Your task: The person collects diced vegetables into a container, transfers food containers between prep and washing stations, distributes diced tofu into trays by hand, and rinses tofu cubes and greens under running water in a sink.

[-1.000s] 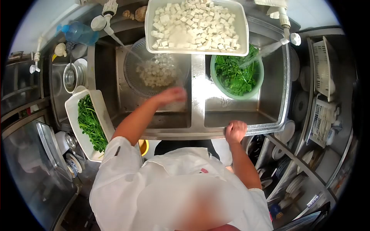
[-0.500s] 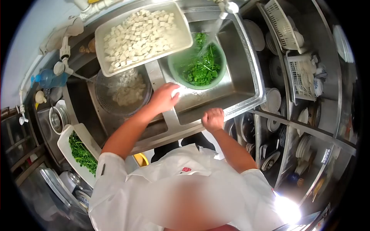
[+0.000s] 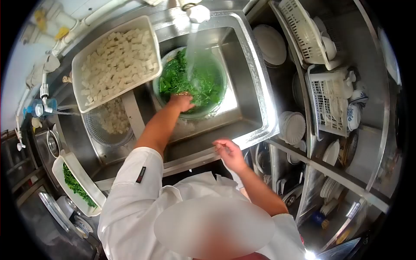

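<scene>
My left hand (image 3: 182, 102) reaches over the near side of a pale green bowl (image 3: 201, 115) in the right sink basin. Its fingertips dip among the leafy greens (image 3: 208, 89), so their grip is hidden. Water falls from the faucet (image 3: 199, 14) into the bowl. Over the sink's front edge, my right hand (image 3: 231, 154) hovers with its fingers loosely bent and apart, holding nothing.
A white tray of white cubes (image 3: 119, 60) rests across the sink at left, partly over a colander (image 3: 93, 125) with pale pieces. Another white container (image 3: 89, 210) holds greens. Shelves at right carry plates (image 3: 291, 128) and white baskets (image 3: 331, 102).
My left hand has moved from the sink divider into the bowl of greens. My right hand has lifted off the sink's front edge and loosened. The camera view has shifted.
</scene>
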`<state>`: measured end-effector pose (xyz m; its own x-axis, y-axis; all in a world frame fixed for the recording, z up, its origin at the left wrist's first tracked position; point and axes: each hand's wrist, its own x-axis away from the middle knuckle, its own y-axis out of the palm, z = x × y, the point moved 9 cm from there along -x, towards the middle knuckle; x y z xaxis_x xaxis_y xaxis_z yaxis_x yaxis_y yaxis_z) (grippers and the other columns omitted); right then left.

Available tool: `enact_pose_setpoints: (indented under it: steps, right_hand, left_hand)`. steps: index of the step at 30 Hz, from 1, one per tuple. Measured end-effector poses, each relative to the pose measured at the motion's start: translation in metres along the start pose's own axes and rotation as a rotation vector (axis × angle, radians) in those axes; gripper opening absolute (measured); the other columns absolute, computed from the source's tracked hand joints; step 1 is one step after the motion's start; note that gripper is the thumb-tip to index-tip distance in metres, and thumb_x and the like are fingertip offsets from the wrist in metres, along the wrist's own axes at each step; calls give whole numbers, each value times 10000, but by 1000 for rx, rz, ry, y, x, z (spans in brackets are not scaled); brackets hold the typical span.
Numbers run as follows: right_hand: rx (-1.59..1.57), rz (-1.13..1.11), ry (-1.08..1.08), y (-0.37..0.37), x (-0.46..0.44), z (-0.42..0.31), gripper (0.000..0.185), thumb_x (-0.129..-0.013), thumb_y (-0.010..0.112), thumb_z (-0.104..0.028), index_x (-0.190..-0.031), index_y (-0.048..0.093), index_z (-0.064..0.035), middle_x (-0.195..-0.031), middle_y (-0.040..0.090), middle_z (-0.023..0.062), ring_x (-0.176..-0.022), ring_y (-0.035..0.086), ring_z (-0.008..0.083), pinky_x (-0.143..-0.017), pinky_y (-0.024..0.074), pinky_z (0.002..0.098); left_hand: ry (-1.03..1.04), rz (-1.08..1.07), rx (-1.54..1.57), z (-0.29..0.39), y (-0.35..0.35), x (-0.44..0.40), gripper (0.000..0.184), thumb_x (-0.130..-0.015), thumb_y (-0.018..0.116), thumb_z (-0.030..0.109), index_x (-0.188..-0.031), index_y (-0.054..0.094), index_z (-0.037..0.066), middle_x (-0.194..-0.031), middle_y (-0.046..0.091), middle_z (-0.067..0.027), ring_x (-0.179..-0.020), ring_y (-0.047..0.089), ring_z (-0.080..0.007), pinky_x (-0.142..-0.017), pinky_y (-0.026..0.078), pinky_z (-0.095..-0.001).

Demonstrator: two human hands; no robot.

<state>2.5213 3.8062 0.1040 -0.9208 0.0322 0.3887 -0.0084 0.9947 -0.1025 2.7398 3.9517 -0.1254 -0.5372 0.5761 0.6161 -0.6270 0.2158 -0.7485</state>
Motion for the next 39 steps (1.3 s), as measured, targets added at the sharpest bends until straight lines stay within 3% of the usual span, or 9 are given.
enact_pose_setpoints:
  steps: [6, 10, 14, 17, 19, 24, 27, 30, 39]
  right_hand:
    - [28, -50, -45, -76, -61, -45, 153, -1006, 611, -105, -1121, 682, -34, -1048, 675, 32, -890, 628, 100, -805, 505, 247]
    - [199, -105, -303, -94, -106, -148, 149, -984, 600, -72, -1104, 679, -31, -987, 658, 54, -890, 616, 121, -813, 500, 271]
    - [412, -52, -630, -82, -153, -275, 181, -976, 624, -133, -1126, 659, -38, -941, 632, 93, -805, 638, 183, -716, 521, 299]
    - [718, 19, -761, -52, -180, -357, 466, -983, 614, -399, -1195, 615, 17, -1110, 666, 203, -860, 687, 351, -780, 547, 439]
    - [959, 43, -686, -20, -199, -387, 584, -981, 549, -529, -1190, 641, 9, -1043, 704, 197, -895, 692, 384, -807, 547, 478]
    - [1511, -153, -310, 48, -241, -388, 636, -991, 466, -591, -1142, 687, -14, -938, 736, 177, -937, 712, 343, -818, 557, 462]
    - [1640, -51, -465, 58, -256, -381, 568, -975, 504, -566, -1089, 690, -41, -803, 718, 170, -794, 705, 357, -762, 566, 441]
    - [1709, -38, -677, 60, -248, -380, 433, -960, 578, -465, -1105, 676, -68, -766, 702, 146, -796, 700, 346, -737, 562, 447]
    - [1433, -59, -939, 38, -230, -380, 494, -917, 664, -438, -1291, 597, -121, -1002, 687, 144, -921, 686, 334, -764, 551, 444]
  left_hand:
    - [-312, -107, -57, 4, -36, -1, 344, -920, 583, 287, -1226, 705, 187, -1459, 536, -75, -1343, 486, -275, -1122, 338, -566]
    - [6, -408, -12, -26, -21, 3, 525, -866, 634, 269, -1355, 610, 78, -1500, 473, -163, -1412, 373, -386, -1172, 233, -622]
    - [-600, -36, 428, -33, -107, 22, 704, -912, 611, 440, -1496, 447, 83, -1598, 317, -164, -1484, 236, -403, -1186, 162, -647]
    - [-681, 340, 555, -15, -96, 3, 712, -914, 569, 518, -1510, 441, 151, -1600, 319, -166, -1480, 246, -404, -1175, 158, -668]
    - [-323, 309, 341, 8, -74, -10, 687, -909, 554, 545, -1502, 458, 211, -1598, 322, -173, -1482, 251, -401, -1165, 175, -679]
    - [-138, -181, 272, -10, -54, -34, 653, -910, 559, 529, -1489, 488, 234, -1547, 394, -192, -1448, 313, -412, -1177, 160, -666]
    - [-464, 119, 186, 3, -58, -30, 631, -892, 594, 448, -1476, 507, 227, -1501, 456, -186, -1414, 370, -389, -1178, 186, -644]
    - [22, 44, 128, 15, -32, -23, 592, -812, 659, 380, -1373, 603, 198, -1480, 500, -118, -1415, 394, -370, -1140, 242, -682]
    - [-451, 513, 490, 29, -69, -5, 690, -832, 671, 296, -1475, 476, 139, -1498, 448, -186, -1407, 372, -404, -1159, 190, -688]
